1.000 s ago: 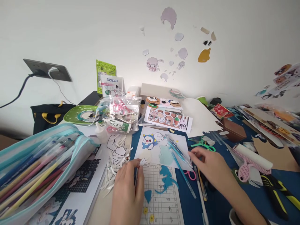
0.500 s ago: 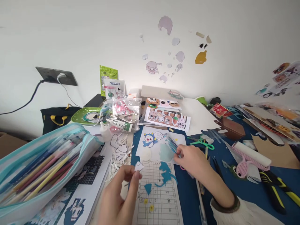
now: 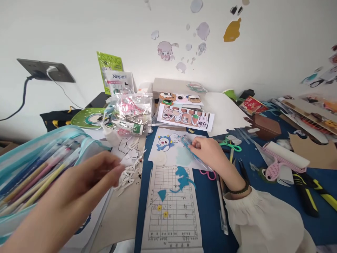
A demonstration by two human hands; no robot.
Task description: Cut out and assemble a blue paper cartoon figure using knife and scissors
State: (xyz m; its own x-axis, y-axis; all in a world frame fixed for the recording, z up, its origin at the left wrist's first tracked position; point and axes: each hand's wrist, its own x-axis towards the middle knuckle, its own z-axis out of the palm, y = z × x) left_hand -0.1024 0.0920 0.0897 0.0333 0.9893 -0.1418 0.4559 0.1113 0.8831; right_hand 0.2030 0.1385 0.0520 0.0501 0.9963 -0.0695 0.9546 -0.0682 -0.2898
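Observation:
My right hand [image 3: 209, 153] rests on the white sheet with a blue cartoon figure [image 3: 164, 144], its fingers closed around a clear blue pen [image 3: 187, 142] lying slanted there. My left hand [image 3: 79, 191] is raised close to the camera and blurred, its fingertips over a pile of white paper scraps [image 3: 129, 172]; whether it holds a scrap is unclear. Between the hands lies a grid paper [image 3: 171, 211] with blue cut-out shapes [image 3: 183, 177] on it.
A clear pencil case full of pens [image 3: 31, 172] lies at the left. Green scissors [image 3: 229, 144], pink scissors [image 3: 207, 173], a pink roller [image 3: 284, 161] and black-yellow pliers [image 3: 313, 196] lie to the right. A sticker strip [image 3: 184, 119] and plastic bag [image 3: 131, 116] sit behind.
My left hand lifted a small white scrap from the grid paper and swung left toward the scrap pile. My right hand moved left onto the blue pens and closed on one.

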